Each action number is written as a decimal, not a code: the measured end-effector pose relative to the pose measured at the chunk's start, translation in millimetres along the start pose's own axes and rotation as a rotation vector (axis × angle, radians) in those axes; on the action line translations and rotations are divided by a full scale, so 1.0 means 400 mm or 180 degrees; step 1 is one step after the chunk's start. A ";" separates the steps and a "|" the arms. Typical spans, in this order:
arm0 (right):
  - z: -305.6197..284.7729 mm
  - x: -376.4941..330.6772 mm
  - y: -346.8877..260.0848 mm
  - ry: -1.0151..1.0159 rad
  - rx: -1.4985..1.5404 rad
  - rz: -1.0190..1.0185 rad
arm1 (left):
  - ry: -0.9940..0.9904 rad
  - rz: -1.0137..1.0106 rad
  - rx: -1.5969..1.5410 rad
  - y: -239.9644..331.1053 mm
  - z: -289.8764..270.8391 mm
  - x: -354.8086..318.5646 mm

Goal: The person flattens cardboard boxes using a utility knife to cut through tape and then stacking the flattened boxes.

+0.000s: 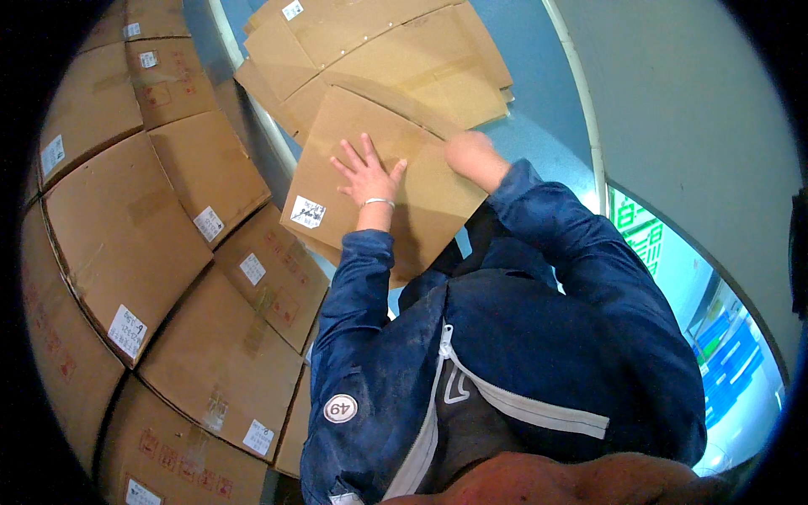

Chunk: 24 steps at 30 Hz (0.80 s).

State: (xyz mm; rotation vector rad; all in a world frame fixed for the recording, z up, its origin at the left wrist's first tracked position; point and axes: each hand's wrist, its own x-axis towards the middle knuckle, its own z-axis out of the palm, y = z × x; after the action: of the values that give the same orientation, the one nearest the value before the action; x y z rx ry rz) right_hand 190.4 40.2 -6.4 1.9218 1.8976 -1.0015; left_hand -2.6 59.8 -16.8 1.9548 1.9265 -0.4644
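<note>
A flattened brown cardboard box [370,143] with a white label lies on top of a pile of other flattened boxes [379,50] on the blue floor. My left hand [368,174] rests flat on it, fingers spread, a bracelet on the wrist. My right hand [469,154] is at the sheet's right edge with its fingers curled over or under the cardboard; they are hidden. Both arms are in dark blue jacket sleeves.
Stacks of closed brown cartons [160,252] with white labels fill the left side. A white line [581,101] curves across the blue floor [539,135], with a pale grey floor area [690,109] to its right. Green and blue floor markings [656,244] lie at lower right.
</note>
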 end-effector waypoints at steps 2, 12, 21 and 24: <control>0.051 -0.041 0.075 -0.0513 -0.0283 0.0059 | -0.0015 0.0034 -0.0023 0.001 0.002 -0.005; -0.066 0.088 0.056 0.0890 0.2093 -0.0269 | 0.0066 0.0070 0.0150 0.010 -0.010 0.005; 0.074 0.234 0.091 0.1050 0.2547 -0.0341 | 0.0096 0.0153 0.0165 0.010 -0.005 -0.038; 0.020 0.205 0.066 0.1001 0.1962 -0.0256 | 0.0005 0.0045 0.0106 0.018 -0.011 -0.037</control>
State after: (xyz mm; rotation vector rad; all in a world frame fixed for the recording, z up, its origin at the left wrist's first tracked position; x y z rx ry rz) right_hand 206.0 95.8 -71.1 2.4745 1.9979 -1.5255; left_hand 4.4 48.8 -6.0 1.9886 1.9166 -0.4942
